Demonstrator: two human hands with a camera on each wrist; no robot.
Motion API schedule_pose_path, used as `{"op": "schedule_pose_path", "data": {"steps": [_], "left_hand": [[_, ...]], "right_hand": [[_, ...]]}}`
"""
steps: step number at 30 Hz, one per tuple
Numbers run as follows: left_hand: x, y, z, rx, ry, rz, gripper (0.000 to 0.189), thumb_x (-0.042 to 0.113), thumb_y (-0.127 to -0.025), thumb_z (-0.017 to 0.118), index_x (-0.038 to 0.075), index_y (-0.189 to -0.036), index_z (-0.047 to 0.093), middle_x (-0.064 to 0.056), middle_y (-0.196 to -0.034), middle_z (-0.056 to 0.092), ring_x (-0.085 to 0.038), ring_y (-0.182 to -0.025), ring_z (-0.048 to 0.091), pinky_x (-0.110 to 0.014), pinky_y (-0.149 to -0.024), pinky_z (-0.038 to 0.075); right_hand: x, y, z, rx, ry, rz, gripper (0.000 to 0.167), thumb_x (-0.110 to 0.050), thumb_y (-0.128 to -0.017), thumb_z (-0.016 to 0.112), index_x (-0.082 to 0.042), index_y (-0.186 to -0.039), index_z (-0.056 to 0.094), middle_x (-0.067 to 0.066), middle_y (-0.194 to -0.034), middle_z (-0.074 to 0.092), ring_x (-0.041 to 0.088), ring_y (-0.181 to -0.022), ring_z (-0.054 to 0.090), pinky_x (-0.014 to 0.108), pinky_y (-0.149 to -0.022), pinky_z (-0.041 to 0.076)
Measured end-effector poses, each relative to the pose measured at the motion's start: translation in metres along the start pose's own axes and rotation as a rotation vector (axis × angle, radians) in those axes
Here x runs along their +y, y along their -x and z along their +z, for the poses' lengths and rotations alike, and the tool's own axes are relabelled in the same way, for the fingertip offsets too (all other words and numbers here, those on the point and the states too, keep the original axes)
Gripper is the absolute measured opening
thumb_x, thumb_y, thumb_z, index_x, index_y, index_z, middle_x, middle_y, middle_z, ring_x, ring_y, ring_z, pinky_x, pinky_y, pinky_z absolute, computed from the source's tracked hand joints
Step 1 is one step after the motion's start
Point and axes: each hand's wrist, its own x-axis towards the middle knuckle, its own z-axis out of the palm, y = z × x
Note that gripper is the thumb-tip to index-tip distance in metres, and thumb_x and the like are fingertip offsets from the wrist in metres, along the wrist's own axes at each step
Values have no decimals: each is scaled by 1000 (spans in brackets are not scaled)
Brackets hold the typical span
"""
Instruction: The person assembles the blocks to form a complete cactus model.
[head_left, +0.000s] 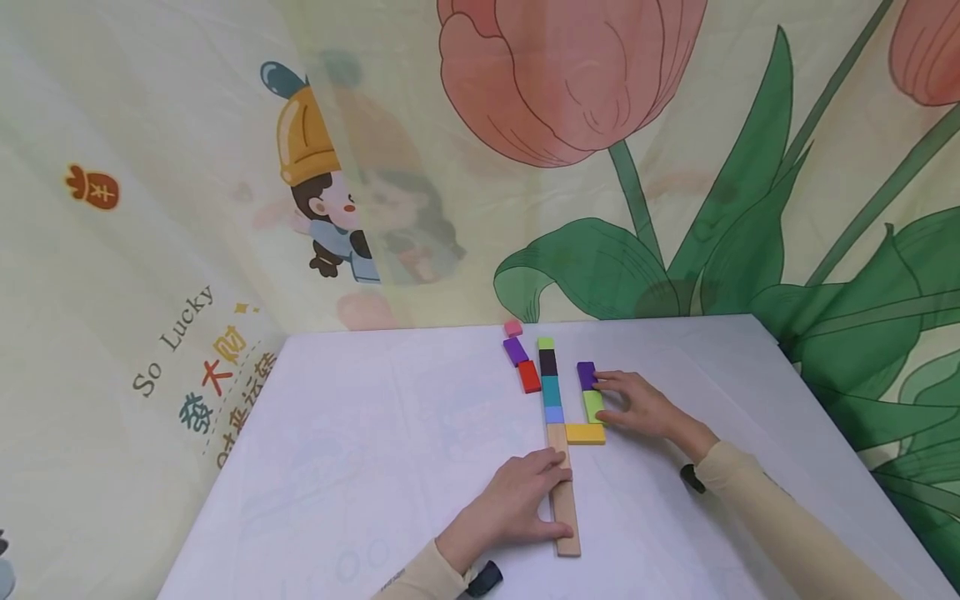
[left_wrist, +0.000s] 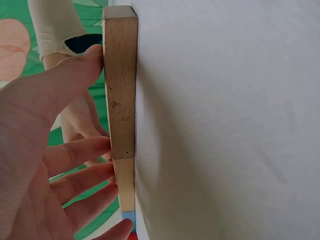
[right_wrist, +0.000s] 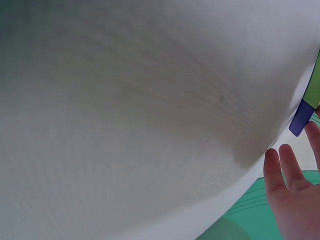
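Observation:
Two plain wooden blocks, the nearer one (left_wrist: 120,90) and the farther one (left_wrist: 125,185), lie end to end on the table. My left hand (head_left: 517,498) rests along their left side, thumb and fingers spread and touching them. Beyond them the line continues with a light-blue block (head_left: 553,414), a teal block (head_left: 551,390), a black block (head_left: 548,362) and a lime piece (head_left: 546,342). A yellow block (head_left: 586,434) juts right from the line. From its right end, a light-green block (head_left: 593,406) and a purple block (head_left: 586,376) run away from me. My right hand (head_left: 641,404) touches these two with extended fingers and thumb.
Left of the line lie a red block (head_left: 529,377), a second purple block (head_left: 515,351) and a pink block (head_left: 513,328). The white-covered table (head_left: 337,450) ends at a printed cloth backdrop (head_left: 420,308). Dark bands show at both sleeve cuffs.

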Motion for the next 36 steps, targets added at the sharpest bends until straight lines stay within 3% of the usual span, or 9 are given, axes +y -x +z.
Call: {"op": "schedule_pose_path", "data": {"steps": [6, 9, 13, 17, 20, 25, 29, 36], "left_hand": [[-1, -5, -4, 33, -23, 22, 64, 65, -86, 56, 24, -135, 56, 3, -146, 48, -14, -135, 46, -36, -106, 45], [-5, -10, -10, 100, -32, 3, 58, 60, -89, 56, 23, -133, 57, 3, -144, 51, -14, -132, 48, -36, -105, 47], [-24, -25, -26, 241, -40, -106, 45, 48, -91, 61, 20, -126, 62, 1, -131, 60, -15, -119, 58, -33, -96, 52], [-58, -50, -38, 330, -34, -266, 35, 34, -91, 65, 15, -120, 64, -4, -117, 64, -17, -102, 63, -30, -84, 57], [-84, -71, -42, 321, -59, -299, 34, 22, -90, 67, 15, -123, 63, -6, -118, 62, -19, -101, 62, -30, -84, 57], [-112, -95, -45, 225, -87, -228, 41, 10, -88, 68, 20, -127, 64, -5, -121, 58, -19, -109, 55, -30, -90, 52], [-119, -105, -45, 158, -72, -209, 43, 12, -88, 69, 26, -128, 64, -3, -121, 57, -17, -114, 51, -30, -94, 50], [-123, -115, -44, 123, -116, -176, 42, 9, -87, 68, 30, -123, 68, -3, -121, 57, -18, -112, 51, -29, -94, 50]], "right_hand": [[4, 2, -2, 5, -6, 0, 57, -36, -83, 74, -5, -129, 61, 16, -145, 49, 42, -135, 40, 63, -109, 33], [6, 3, -3, 4, -18, 1, 57, -36, -83, 74, -5, -129, 61, 16, -146, 48, 42, -136, 40, 64, -109, 33], [6, 3, -3, 2, -18, 11, 58, -37, -83, 74, -5, -130, 60, 16, -146, 48, 42, -136, 39, 63, -109, 33], [5, 3, -3, 3, -25, 14, 58, -37, -83, 74, -5, -130, 60, 16, -146, 48, 43, -136, 39, 63, -109, 34], [5, 3, -3, 9, -30, 7, 57, -35, -83, 75, -4, -129, 61, 16, -145, 48, 42, -135, 40, 63, -108, 35], [4, 3, -2, 1, -41, 9, 57, -34, -83, 75, -4, -129, 61, 16, -145, 48, 42, -136, 40, 63, -108, 35], [3, 1, -1, -9, -41, 16, 57, -36, -83, 74, -5, -129, 61, 16, -146, 48, 42, -137, 39, 63, -109, 34], [2, 0, -2, -17, -39, 19, 56, -36, -83, 74, -6, -129, 61, 15, -146, 48, 41, -137, 39, 62, -109, 34]]}}
